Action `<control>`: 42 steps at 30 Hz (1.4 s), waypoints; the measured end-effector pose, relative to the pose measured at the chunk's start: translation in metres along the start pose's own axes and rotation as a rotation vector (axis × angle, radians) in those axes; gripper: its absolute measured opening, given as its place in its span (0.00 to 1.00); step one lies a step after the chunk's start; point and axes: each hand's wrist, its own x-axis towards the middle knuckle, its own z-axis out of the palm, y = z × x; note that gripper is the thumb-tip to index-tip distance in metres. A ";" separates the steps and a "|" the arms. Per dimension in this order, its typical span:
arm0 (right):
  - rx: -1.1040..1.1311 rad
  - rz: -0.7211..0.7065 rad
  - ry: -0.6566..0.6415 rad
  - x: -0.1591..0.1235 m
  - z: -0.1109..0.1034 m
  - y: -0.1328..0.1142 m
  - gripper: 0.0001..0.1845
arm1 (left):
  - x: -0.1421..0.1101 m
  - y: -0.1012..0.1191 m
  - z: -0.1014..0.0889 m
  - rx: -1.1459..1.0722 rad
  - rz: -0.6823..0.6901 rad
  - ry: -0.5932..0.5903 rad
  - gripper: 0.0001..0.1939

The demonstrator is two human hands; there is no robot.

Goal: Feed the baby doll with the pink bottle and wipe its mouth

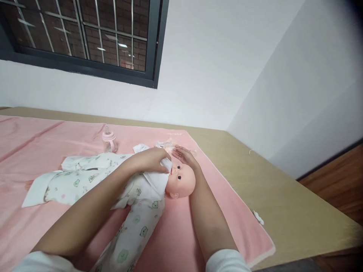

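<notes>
While the left hand [151,160] lies over the chest of a baby doll [136,189], its fingers [163,163] are clenched on a fold of white cloth [159,177] at the doll's chin. That cloth spreads down over the neck and upper chest, touching the doll's mouth. The right hand [184,155] rests flat on the far side of the doll's head [181,181], palm down, fingers straight and released, grasping nothing.

The doll lies on its back on a pink blanket [56,132], head toward the right, legs toward the left and near edge. It wears a white printed sleepsuit with small green animal faces; one sleeve reaches toward the near edge between the two forearms. Both forearms are bare, with white cuffs showing at the bottom edge.

A pink baby bottle [109,139] stands upright on the blanket, just beyond the doll's body. The blanket covers most of a tan worktop [283,189], which meets white walls at the far right corner. A small white scrap [258,216] lies on the bare worktop just right of the blanket's edge. A dark-framed barred window [85,37] sits in the far wall.
</notes>
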 end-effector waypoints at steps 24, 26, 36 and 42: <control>-0.018 0.031 0.044 -0.009 0.011 -0.008 0.06 | 0.008 -0.008 0.006 0.001 0.077 0.194 0.12; -0.018 0.036 0.045 -0.010 0.012 -0.009 0.07 | 0.009 -0.010 0.008 -0.030 0.098 0.221 0.12; -0.017 0.022 0.025 -0.006 0.008 -0.006 0.09 | 0.010 -0.011 0.007 -0.084 0.087 0.265 0.13; -0.007 0.028 0.023 -0.006 0.008 -0.006 0.07 | 0.003 -0.006 0.003 -0.159 0.113 0.097 0.10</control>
